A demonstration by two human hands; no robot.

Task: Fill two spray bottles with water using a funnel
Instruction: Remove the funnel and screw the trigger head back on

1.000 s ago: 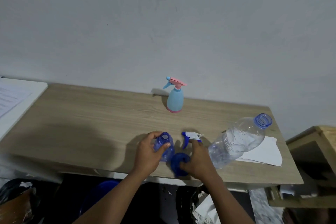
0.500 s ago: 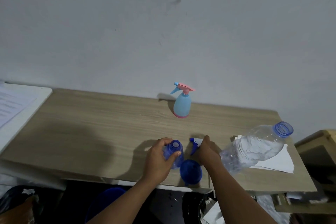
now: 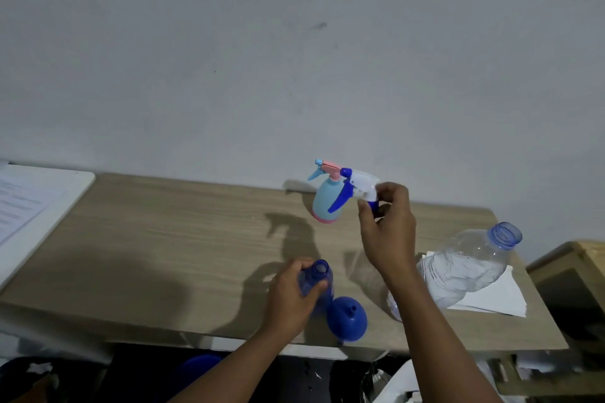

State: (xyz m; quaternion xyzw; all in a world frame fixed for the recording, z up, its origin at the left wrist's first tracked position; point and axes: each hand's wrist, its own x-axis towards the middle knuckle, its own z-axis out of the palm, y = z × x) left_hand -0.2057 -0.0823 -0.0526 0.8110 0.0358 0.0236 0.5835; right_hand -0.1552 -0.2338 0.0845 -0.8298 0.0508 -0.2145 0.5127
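My left hand [image 3: 291, 296] grips a small dark blue spray bottle [image 3: 317, 281] standing on the wooden table [image 3: 163, 245]; its neck is uncapped. My right hand [image 3: 388, 226] holds a white and blue spray head [image 3: 355, 188] up in the air above the table. A blue funnel [image 3: 347, 317] lies upside down near the front edge, just right of the blue bottle. At the back stands a light blue spray bottle with a pink head [image 3: 326, 199]. A large clear water bottle [image 3: 458, 268], uncapped, stands at the right.
White paper sheets [image 3: 491, 298] lie under the water bottle at the right. A white board with printed paper [image 3: 29, 206] sits at the left end. A wooden piece of furniture [image 3: 576, 271] stands to the right. A grey wall rises behind the table.
My right hand picked the white and blue spray head up from the table and raised it toward the back. My left hand kept hold of the blue bottle.
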